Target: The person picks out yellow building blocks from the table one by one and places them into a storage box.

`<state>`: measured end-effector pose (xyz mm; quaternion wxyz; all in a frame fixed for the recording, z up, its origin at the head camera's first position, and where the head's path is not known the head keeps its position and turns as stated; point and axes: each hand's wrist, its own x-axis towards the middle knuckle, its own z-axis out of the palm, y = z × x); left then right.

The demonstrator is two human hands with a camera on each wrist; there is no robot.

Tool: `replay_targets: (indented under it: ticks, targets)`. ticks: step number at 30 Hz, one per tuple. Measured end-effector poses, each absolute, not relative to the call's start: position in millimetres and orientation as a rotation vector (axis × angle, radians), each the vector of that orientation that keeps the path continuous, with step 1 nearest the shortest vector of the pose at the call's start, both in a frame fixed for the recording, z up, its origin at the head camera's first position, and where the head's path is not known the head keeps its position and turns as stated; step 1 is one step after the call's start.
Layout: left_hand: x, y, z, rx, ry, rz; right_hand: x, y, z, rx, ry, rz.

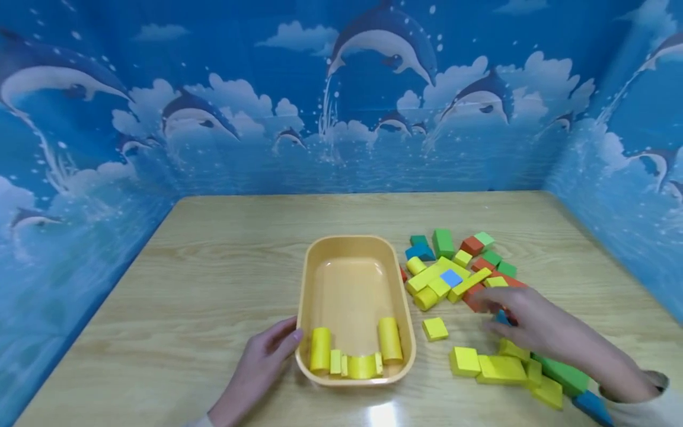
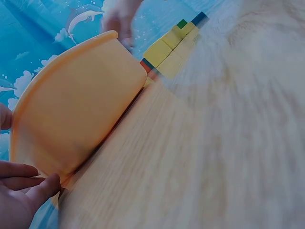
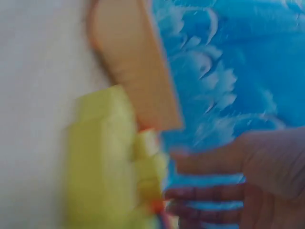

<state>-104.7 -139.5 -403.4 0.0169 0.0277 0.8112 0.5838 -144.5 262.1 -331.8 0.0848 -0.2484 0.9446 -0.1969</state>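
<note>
A tan plastic tray (image 1: 354,284) stands on the table, with several yellow blocks along its near end, among them two yellow half-round blocks (image 1: 390,340) and a yellow arch block (image 1: 362,367). At its left side, my left hand (image 1: 261,362) holds the rim, thumb at the edge and fingers against the outer wall. My right hand (image 1: 525,317) hovers, blurred, over the pile at right, beside red blocks (image 1: 474,296) and a blue block (image 1: 503,318). In the right wrist view its fingers (image 3: 205,193) stretch out, and nothing shows between them and the thumb.
Beyond the right hand's left side lies a mixed pile of yellow, green, red and blue blocks (image 1: 437,276). A single yellow square block (image 1: 434,329) sits beside the tray. Nearer me are a row of yellow blocks (image 1: 501,369) and a long green block (image 1: 562,375). A dolphin-printed curtain (image 1: 341,160) surrounds the table.
</note>
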Motion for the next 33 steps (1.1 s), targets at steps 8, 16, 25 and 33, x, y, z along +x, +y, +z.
replay_targets:
  ticks: [8, 16, 25, 33]
  targets:
    - [-104, -140, -402, 0.101, 2.509, 1.842, -116, 303, -370, -0.668, 2.686, -0.465]
    - [-105, -141, -401, 0.064, 2.506, 1.828, -109, 295, -375, -0.716, 2.839, -0.394]
    - [-106, -140, -403, 0.058, 2.507, 1.83, -134, 246, -324, -0.842, 3.006, -0.588]
    - [-106, -140, -404, 0.063, 2.514, 1.818, -149, 140, -313, -1.078, 2.863, -0.539]
